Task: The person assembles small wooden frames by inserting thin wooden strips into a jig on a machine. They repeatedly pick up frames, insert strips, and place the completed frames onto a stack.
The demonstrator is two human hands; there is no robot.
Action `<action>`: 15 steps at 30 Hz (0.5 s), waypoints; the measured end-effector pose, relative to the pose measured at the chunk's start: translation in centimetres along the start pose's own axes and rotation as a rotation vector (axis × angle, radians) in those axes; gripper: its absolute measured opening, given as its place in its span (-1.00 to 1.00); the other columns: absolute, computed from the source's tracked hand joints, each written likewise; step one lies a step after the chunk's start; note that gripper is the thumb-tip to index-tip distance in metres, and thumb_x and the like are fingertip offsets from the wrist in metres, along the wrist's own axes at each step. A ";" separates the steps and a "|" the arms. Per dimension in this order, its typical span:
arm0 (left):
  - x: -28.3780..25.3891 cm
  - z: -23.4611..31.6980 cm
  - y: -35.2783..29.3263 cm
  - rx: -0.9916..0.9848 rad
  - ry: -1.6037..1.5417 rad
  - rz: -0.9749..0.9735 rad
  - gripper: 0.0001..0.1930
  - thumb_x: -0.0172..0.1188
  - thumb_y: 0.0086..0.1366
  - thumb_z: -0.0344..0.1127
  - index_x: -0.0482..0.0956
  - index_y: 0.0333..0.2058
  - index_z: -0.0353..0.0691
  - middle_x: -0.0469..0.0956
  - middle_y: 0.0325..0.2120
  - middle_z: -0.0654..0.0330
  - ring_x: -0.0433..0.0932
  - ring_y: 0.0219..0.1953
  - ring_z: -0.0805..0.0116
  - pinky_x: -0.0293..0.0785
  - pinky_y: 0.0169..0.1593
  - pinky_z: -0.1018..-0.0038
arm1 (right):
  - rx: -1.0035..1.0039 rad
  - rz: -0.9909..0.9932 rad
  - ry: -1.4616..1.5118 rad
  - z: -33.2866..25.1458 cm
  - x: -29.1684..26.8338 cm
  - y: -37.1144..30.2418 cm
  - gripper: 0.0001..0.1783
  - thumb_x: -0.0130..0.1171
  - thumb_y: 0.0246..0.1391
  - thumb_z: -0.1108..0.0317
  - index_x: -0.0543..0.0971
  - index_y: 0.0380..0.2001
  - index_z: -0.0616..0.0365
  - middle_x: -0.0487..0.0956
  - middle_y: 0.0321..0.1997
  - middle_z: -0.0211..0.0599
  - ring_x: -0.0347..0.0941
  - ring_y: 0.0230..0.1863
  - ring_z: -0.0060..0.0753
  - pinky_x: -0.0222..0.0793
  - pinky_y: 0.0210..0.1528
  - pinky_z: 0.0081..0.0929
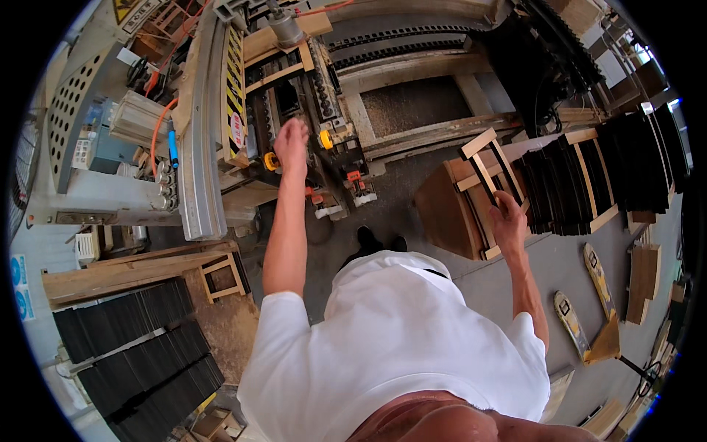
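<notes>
My left hand is over the machine's rails, its fingers curled and their tips partly hidden, so what they hold, if anything, does not show. Just beyond it, a light wooden frame lies across the rails below a metal cylinder. Yellow round knobs sit close to that hand. On the right, my right hand grips a wooden frame with pale ends and dark bars. This frame leans tilted at the near end of a row of stacked dark frames, against a brown wooden box.
Striped safety tape marks the machine beam at the left. Stacks of black slats stand on a wooden bench at lower left, beside a small wooden frame. A pallet jack with yellow forks is on the floor at right.
</notes>
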State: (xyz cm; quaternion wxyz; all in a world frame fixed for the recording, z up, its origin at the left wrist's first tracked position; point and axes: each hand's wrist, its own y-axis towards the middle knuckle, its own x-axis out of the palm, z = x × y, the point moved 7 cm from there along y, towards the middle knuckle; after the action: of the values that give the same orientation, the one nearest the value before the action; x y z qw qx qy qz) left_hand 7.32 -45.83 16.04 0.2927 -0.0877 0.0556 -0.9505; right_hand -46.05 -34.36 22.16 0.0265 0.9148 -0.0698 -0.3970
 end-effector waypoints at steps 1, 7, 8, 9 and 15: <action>0.3 0.4 1.9 -0.035 -0.070 -0.008 -0.43 0.12 0.36 -0.10 0.27 0.19 -0.36 0.42 0.08 0.00 0.42 0.12 0.16 0.38 0.17 0.31 | 0.025 0.009 0.029 -2.0 -0.2 0.3 -0.68 0.27 -0.02 0.44 0.57 -0.13 0.07 0.53 -0.39 -0.27 0.44 -0.39 -0.35 0.35 -0.31 -0.44; 2.0 0.1 13.5 -0.229 -0.441 0.020 -0.19 0.03 0.35 0.11 -0.06 0.33 -0.32 0.03 0.32 -0.11 0.15 0.31 -0.02 0.24 0.30 0.18 | -0.168 0.031 0.105 -9.8 1.0 1.6 -0.69 0.28 -0.08 0.58 0.59 -0.19 0.12 0.53 -0.31 -0.28 0.46 -0.33 -0.35 0.39 -0.29 -0.47; 2.5 0.0 14.6 -0.239 -0.485 0.054 -0.19 0.04 0.34 0.12 -0.04 0.32 -0.33 0.05 0.30 -0.11 0.17 0.29 -0.03 0.24 0.30 0.16 | -0.147 0.004 0.110 -10.6 1.4 1.8 -0.68 0.28 -0.09 0.58 0.59 -0.19 0.12 0.54 -0.30 -0.27 0.47 -0.31 -0.34 0.41 -0.28 -0.47; 2.8 -0.1 15.6 -0.250 -0.531 0.089 -0.18 0.05 0.33 0.13 -0.02 0.31 -0.33 0.08 0.29 -0.11 0.19 0.28 -0.03 0.25 0.29 0.14 | -0.164 0.000 0.112 -11.0 2.0 2.2 -0.68 0.27 -0.11 0.60 0.60 -0.20 0.12 0.56 -0.27 -0.24 0.48 -0.30 -0.29 0.43 -0.25 -0.44; 0.4 -1.5 19.9 -0.220 -0.735 0.225 -0.37 0.19 0.30 -0.14 0.18 0.18 -0.43 0.29 0.10 -0.14 0.36 0.13 0.00 0.54 0.10 0.19 | -0.447 -0.012 0.026 -18.5 5.6 6.2 -0.70 0.28 -0.15 0.56 0.61 -0.25 0.12 0.62 -0.19 -0.28 0.50 -0.17 -0.19 0.45 -0.13 -0.37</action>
State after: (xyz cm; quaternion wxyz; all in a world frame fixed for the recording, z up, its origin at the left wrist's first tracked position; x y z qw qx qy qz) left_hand 17.60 -62.37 11.52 0.3841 -0.4464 0.0580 -0.8061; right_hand -29.42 -41.45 31.40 0.2270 0.8916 0.0256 -0.3911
